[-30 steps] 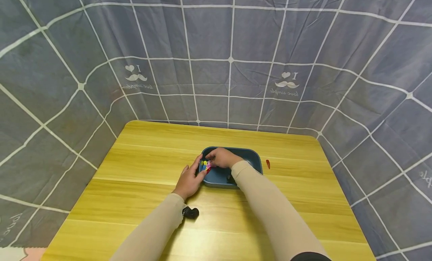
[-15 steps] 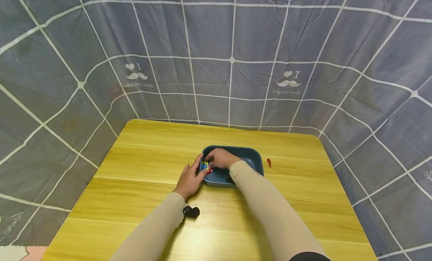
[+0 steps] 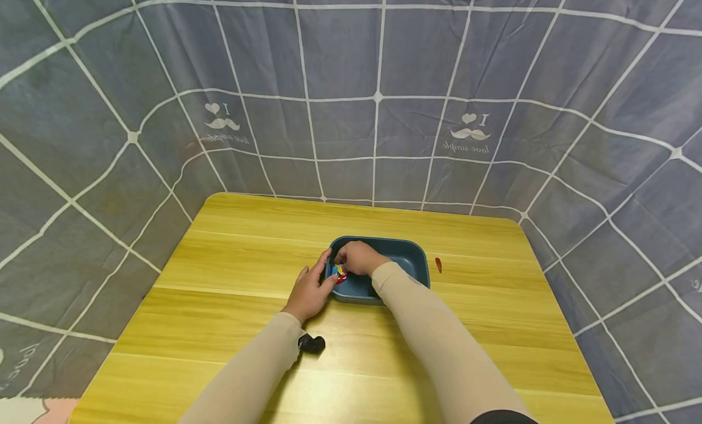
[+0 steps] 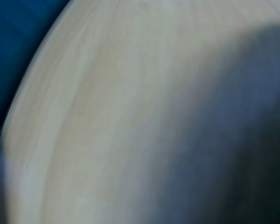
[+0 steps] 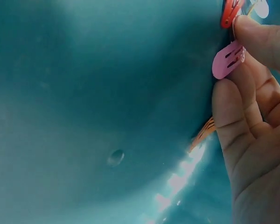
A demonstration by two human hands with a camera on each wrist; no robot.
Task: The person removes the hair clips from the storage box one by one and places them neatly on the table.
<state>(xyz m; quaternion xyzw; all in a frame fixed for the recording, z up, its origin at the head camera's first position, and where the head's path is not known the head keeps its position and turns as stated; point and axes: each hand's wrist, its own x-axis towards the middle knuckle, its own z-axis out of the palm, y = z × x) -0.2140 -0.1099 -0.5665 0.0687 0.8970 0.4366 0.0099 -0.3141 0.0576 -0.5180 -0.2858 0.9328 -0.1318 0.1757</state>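
A dark blue rectangular bin (image 3: 408, 256) stands on the wooden table. My left hand (image 3: 308, 293) rests against its left end, fingers stretched along the wall and thumb over the near left corner. Several coloured snap hair clips (image 3: 340, 274) lie inside at that end. My right hand (image 3: 359, 257) reaches into the bin above them. In the right wrist view its thumb and fingers pinch a pink hair clip (image 5: 228, 59). Beside it are a red clip (image 5: 231, 13) and an orange clip (image 5: 206, 131), partly hidden by the fingers. The left wrist view shows mostly blurred tabletop (image 4: 93, 112).
A dark red clip-like piece (image 3: 438, 265) lies on the table to the right of the bin. Grey curtains (image 3: 340, 125) with white grid lines hang behind and at both sides of the table (image 3: 230, 259). A black wrist camera (image 3: 312, 344) sits on the left cuff.
Both hands stay almost in place. My right fingers have shifted slightly among the clips, and the visible colours at the left end have changed, with less yellow and pink showing.
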